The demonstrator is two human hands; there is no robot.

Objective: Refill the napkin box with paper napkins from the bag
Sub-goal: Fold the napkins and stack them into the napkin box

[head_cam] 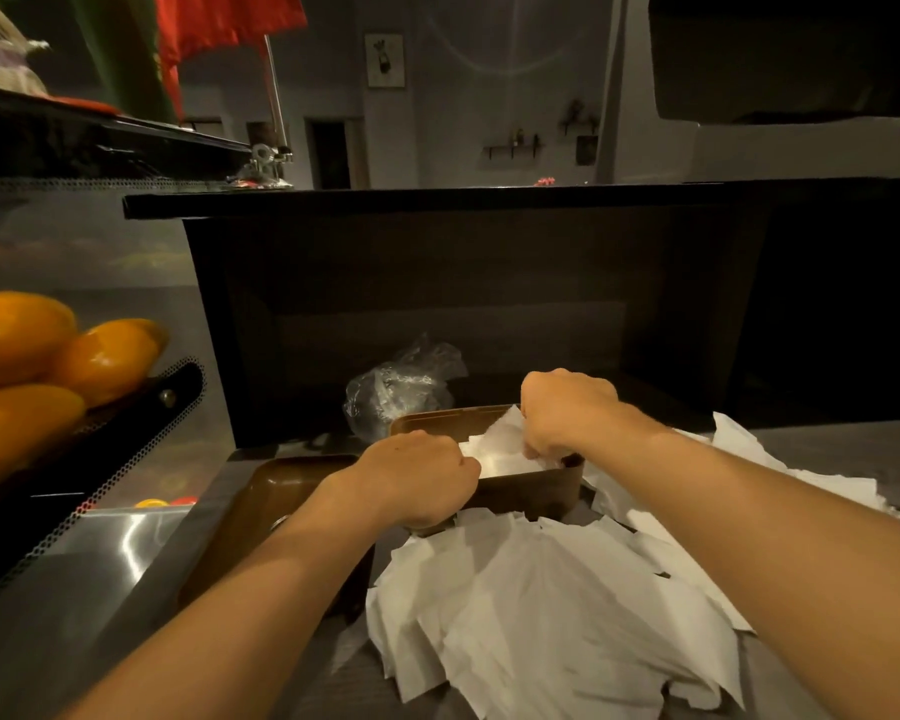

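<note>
Over one napkin box point(533, 491) | two hands: left hand point(419, 478), right hand point(567, 413) | each grip pinching napkins point(505, 454)

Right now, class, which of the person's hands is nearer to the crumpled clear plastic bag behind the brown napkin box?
Left. The left hand sits just in front of the crumpled clear plastic bag; the right hand lies further to its right.
</note>
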